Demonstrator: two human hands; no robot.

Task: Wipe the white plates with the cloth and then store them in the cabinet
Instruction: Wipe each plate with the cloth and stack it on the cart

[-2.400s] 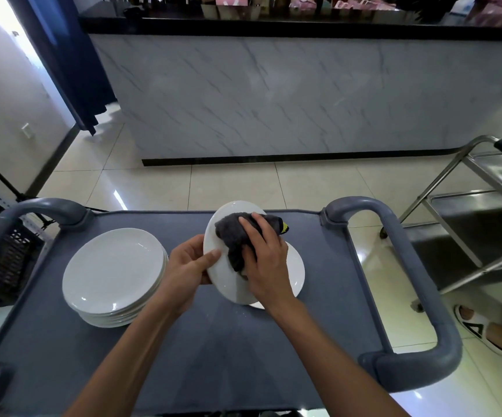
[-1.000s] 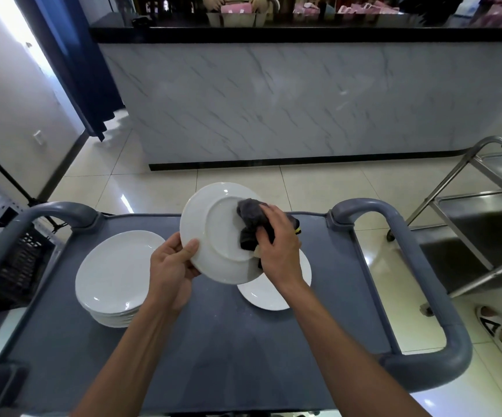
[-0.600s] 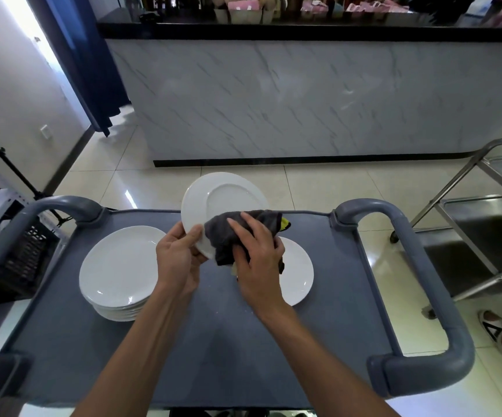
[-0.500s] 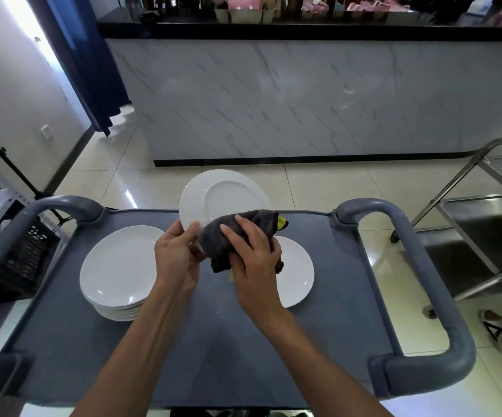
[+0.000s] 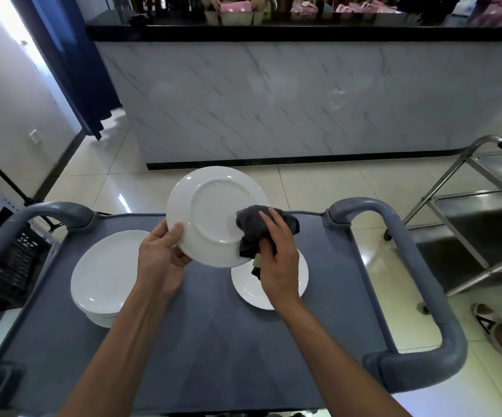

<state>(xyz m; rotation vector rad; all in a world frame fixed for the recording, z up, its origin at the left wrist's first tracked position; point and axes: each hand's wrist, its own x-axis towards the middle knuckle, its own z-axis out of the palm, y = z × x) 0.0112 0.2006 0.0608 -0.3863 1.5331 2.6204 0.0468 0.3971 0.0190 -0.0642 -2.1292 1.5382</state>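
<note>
A white plate (image 5: pixel 210 212) is held tilted above the grey cart, its underside with the foot ring facing me. My left hand (image 5: pixel 161 260) grips its lower left rim, thumb on the near face. My right hand (image 5: pixel 277 260) holds a dark grey cloth (image 5: pixel 254 228) bunched against the plate's lower right edge. A single white plate (image 5: pixel 261 291) lies flat on the cart under my right hand. A stack of white plates (image 5: pixel 105 278) sits on the cart at the left.
The grey cart top (image 5: pixel 213 341) has raised handles at the left (image 5: pixel 18 224) and right (image 5: pixel 418 296). A metal trolley (image 5: pixel 484 224) stands to the right, a marble counter (image 5: pixel 304 97) ahead. A sandalled foot (image 5: pixel 496 332) is on the floor at the right.
The cloth has slid from the plate's lower left to its lower right edge. The plate sits a little higher and more toward me, with its underside still showing.
</note>
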